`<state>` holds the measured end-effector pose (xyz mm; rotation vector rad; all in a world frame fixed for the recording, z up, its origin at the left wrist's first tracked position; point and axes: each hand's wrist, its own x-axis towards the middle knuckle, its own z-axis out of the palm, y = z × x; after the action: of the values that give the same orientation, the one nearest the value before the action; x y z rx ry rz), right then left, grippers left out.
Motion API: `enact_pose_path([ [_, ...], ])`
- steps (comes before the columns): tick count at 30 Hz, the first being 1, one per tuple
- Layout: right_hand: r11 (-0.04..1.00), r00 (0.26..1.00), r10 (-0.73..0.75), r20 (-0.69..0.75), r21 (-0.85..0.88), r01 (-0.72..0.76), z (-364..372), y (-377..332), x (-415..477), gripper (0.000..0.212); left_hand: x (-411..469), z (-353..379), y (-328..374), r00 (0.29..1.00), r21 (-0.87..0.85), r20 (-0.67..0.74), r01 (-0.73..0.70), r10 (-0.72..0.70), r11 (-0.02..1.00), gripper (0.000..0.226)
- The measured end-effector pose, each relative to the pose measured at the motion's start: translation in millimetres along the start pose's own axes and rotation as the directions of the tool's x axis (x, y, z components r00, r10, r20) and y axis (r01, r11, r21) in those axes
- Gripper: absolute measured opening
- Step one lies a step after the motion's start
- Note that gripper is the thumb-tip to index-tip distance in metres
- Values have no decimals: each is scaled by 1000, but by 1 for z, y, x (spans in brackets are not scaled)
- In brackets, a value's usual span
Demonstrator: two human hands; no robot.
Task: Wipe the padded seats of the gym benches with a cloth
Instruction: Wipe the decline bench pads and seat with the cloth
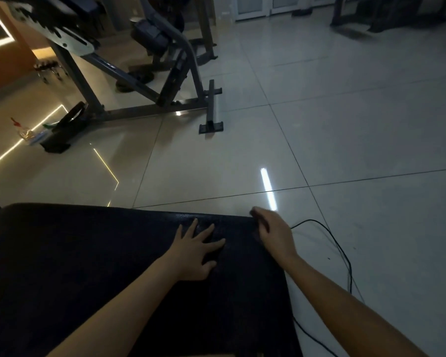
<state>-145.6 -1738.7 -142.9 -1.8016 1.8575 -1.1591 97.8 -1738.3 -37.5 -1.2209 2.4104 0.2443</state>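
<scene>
My left hand lies flat on the padded seat. Its fingers are straight and spread, pressing on the black vinyl and gripping nothing. My right hand is at the far right corner of the same seat, fingers curled down over the edge. I cannot tell whether they grip the corner, pinch a dark cloth, or hold nothing.

No cloth can be made out. The pad is black, the light is low, and the dark patch between my left fingers may be shadow or fabric.

The seat lies directly under both forearms. A black cable runs over the tiled floor just beside the seat's right edge. A grey steel bench frame stands well apart at upper left.

Status, as a judgement: work is at the far end of this seat. The pad shows no clear wet or wiped zone, so the completed area cannot be confirmed. The padding on the other bench is probably not yet wiped.
</scene>
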Motion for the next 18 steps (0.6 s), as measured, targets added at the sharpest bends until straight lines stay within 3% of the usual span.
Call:
enact_pose_path([
  [2, 993, 993, 121, 4, -7, -120, 2, 8, 16, 40, 0, 2, 1, 1000, -25, -10, 7, -7, 1000, 61],
  [4, 994, 993, 112, -24, -4, -113, 4, 0, 10, 43, 1, 1, 0, 1000, -35, -3, 13, -13, 999, 61],
  [9, 977, 978, -193, 80, 103, 185, -6, -31, -76, 53, 3, 3, -6, 1000, -29, 10, 4, -4, 1000, 60],
  [12, 915, 901, -396, 179, 158, 371, -17, -46, -141, 41, 4, 2, -6, 1000, -15, 22, -8, 8, 1000, 60],
  [15, 797, 763, -604, 231, 159, 583, -24, -44, -153, 26, 1, -3, -1, 1000, -3, 28, -8, 8, 1000, 59],
  [17, 763, 726, -638, 256, 89, 640, -20, -30, -129, 33, -2, -8, 4, 999, -6, 45, -27, 27, 1000, 58],
  [18, 801, 774, -592, 226, 56, 596, -18, -21, -111, 37, -5, -10, 5, 998, -13, 49, -43, 43, 999, 57],
])
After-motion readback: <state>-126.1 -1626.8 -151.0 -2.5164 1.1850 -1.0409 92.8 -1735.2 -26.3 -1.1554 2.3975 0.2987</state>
